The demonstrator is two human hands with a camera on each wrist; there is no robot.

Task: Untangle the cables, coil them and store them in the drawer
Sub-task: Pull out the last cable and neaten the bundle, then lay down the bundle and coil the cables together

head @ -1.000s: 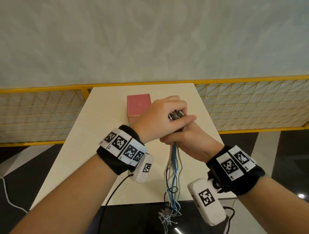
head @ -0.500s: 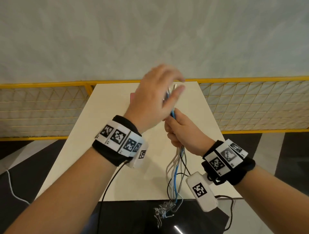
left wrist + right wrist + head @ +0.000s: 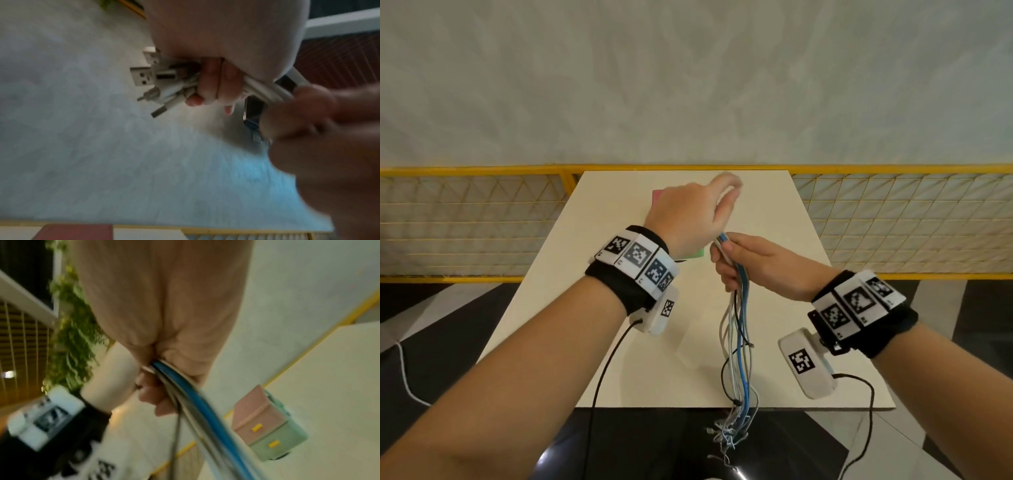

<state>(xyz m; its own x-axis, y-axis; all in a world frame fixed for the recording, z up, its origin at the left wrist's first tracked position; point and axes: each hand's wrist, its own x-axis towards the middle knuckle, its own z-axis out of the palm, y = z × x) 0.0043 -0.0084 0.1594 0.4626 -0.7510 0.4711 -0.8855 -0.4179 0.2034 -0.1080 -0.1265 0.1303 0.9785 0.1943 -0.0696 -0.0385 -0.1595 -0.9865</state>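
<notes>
My right hand (image 3: 726, 267) grips a bundle of white, blue and black cables (image 3: 739, 329) above the middle of the cream table (image 3: 599, 325). The bundle hangs down and its loose ends dangle past the table's front edge (image 3: 729, 435). Just above, my left hand (image 3: 722, 195) curls round the bundle's upper end; in the left wrist view its fingers (image 3: 213, 84) hold several white cables whose USB plugs (image 3: 144, 78) stick out. The right wrist view shows the blue and grey cables (image 3: 185, 386) running out of my fist. The pink and green drawer box (image 3: 267, 423) stands shut behind my hands, mostly hidden (image 3: 659, 197).
A yellow mesh fence (image 3: 465, 222) runs behind and beside the table against a pale wall. Black floor lies in front of the table edge. Thin black leads (image 3: 602, 370) hang from both wrist cameras.
The left hand lifted the cable ends up away from the right hand, then came down a little and closer to it. The right hand kept its grip and rose slightly.
</notes>
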